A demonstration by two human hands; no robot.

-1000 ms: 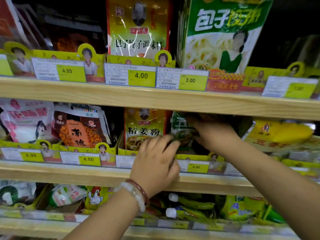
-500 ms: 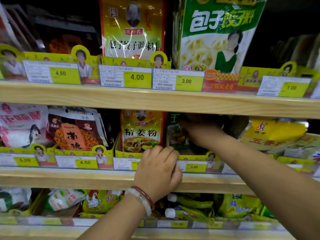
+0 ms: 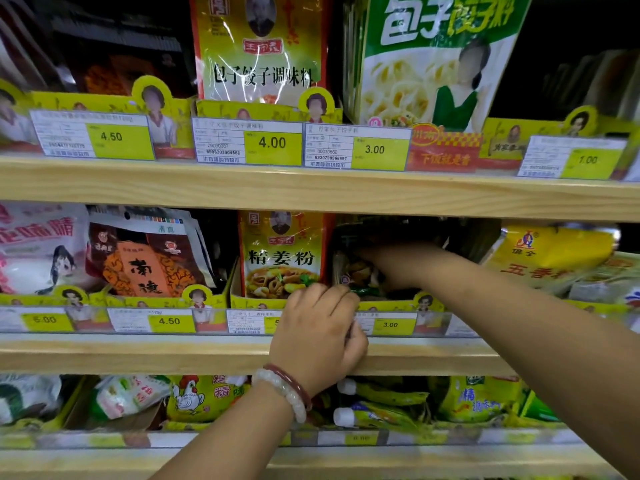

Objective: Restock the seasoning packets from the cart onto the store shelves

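On the middle shelf (image 3: 138,355), one white packet (image 3: 31,247) and one brown packet (image 3: 145,261) are standing upright at the left, then one yellow ginger-powder packet (image 3: 282,254), long axis vertical, face outward. Two bracelets are circling the left wrist; the left hand (image 3: 318,336) is curling its fingers over the yellow tray front (image 3: 249,301). The right hand (image 3: 394,265) is reaching in among the dark green seasoning packets (image 3: 356,271); whether its fingers are gripping them, I cannot tell.
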